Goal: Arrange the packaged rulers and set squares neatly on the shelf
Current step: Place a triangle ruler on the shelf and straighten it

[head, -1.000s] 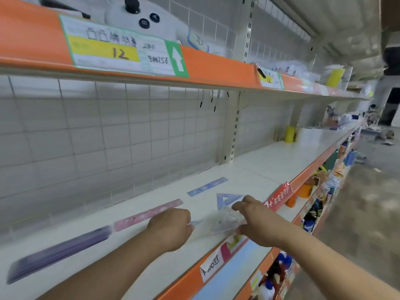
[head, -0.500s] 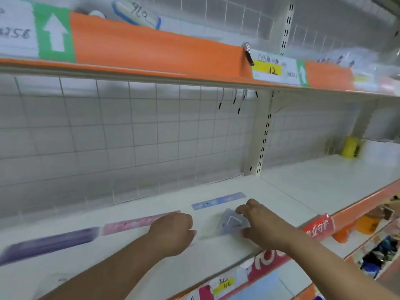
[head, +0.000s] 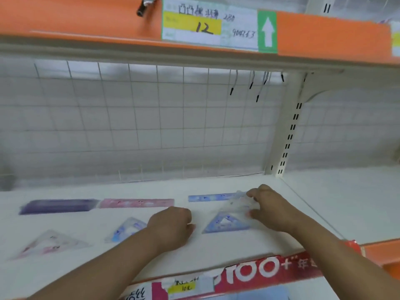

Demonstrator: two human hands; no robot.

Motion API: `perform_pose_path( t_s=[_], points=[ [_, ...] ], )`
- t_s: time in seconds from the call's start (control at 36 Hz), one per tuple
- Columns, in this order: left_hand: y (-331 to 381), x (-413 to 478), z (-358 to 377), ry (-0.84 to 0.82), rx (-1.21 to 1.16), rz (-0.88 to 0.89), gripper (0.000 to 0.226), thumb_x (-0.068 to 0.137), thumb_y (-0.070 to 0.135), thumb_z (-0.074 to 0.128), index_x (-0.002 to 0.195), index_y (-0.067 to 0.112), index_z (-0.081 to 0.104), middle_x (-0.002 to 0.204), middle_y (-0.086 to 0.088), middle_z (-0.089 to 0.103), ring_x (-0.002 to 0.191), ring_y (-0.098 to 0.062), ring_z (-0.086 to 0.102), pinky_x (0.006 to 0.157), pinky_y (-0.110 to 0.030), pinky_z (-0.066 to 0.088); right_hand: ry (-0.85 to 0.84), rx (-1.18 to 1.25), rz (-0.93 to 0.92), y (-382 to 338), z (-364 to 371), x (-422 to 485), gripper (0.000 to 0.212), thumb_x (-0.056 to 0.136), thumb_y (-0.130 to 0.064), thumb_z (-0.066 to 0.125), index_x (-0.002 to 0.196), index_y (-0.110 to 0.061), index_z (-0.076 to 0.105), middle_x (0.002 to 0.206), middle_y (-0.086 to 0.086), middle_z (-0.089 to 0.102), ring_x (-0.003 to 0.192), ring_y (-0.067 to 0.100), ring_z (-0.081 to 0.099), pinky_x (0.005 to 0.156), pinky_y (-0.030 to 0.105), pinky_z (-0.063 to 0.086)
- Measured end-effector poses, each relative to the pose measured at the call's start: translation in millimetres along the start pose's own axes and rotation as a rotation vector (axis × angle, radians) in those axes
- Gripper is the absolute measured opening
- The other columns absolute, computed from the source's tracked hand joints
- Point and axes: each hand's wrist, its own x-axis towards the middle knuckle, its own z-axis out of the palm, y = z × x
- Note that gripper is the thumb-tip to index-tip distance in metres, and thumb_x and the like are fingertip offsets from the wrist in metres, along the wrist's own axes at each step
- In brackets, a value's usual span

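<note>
a clear set square point(head: 239, 203) in a thin wrapper is pinched at its edge by the thumb and curled fingers of the right hand point(head: 275, 211). it tilts up off the white shelf point(head: 216, 250), over the top of a blue set square point(head: 226, 224) lying flat. it looks light, stiff and slick, so it is probably best gripped at a corner or edge and slid into line. the left hand point(head: 173, 226) rests on the shelf as a fist, with nothing seen in it. a blue ruler point(head: 212, 197), pink ruler point(head: 136, 202) and purple ruler point(head: 58, 206) run along the back. a second blue set square point(head: 127, 231) and a pink set square point(head: 47, 245) lie nearer the front.
</note>
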Motion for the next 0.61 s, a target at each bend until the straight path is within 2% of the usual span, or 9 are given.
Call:
perform_pose_path(
  t_s=[0.19,0.28,0.42,0.5,0.61],
  points=[
    [-1.7,-0.5,3.1,-0.002,0.012,-0.049,0.034,0.1,0.039,0.039,0.122,0.021,0.057,0.126,0.002,0.059,0.116,-0.019,0.054,0.091,-0.029,0.044,-0.162,0.001,-0.098,-6.1,24.8,12.0,0.057,0.086,-0.033,0.067,0.136,-0.015,0.047,0.135,0.0,0.046,0.111,0.014,0.049,0.086,0.019,0.036],
    [-4.1,0.6,2.1,0.01,0.018,-0.064,0.034,0.1,0.04,0.039,0.121,0.021,0.058,0.123,0.001,0.061,0.113,-0.019,0.057,0.088,-0.028,0.045,-0.184,-0.002,-0.133,-10.2,32.0,16.0,0.056,0.082,-0.037,0.07,0.131,-0.016,0.052,0.131,0.001,0.05,0.097,0.009,0.044,0.082,0.021,0.036],
    [-6.0,-0.4,3.2,0.02,0.024,-0.066,0.033,0.1,0.039,0.04,0.118,0.02,0.059,0.12,0.002,0.062,0.11,-0.018,0.058,0.087,-0.028,0.046,-0.178,-0.007,-0.154,-10.8,30.4,17.6,0.054,0.083,-0.037,0.07,0.13,-0.016,0.053,0.121,-0.002,0.052,0.095,0.008,0.042,0.08,0.02,0.035],
    [-7.5,-0.7,4.4,0.033,0.023,-0.071,0.033,0.099,0.039,0.04,0.117,0.021,0.06,0.119,0.002,0.062,0.11,-0.018,0.058,0.086,-0.028,0.046,-0.161,-0.012,-0.158,-11.2,27.9,15.8,0.054,0.082,-0.037,0.071,0.128,-0.017,0.053,0.127,-0.002,0.05,0.097,0.008,0.042,0.082,0.021,0.035],
    [-10.2,-4.0,4.0,0.045,0.037,-0.075,0.031,0.099,0.036,0.04,0.116,0.019,0.06,0.118,0.001,0.062,0.108,-0.02,0.058,0.084,-0.029,0.046,-0.14,-0.003,-0.193,-24.6,28.8,10.5,0.061,0.082,-0.038,0.071,0.135,-0.019,0.049,0.132,-0.002,0.048,0.115,0.014,0.048,0.093,0.023,0.038]
  ],
)
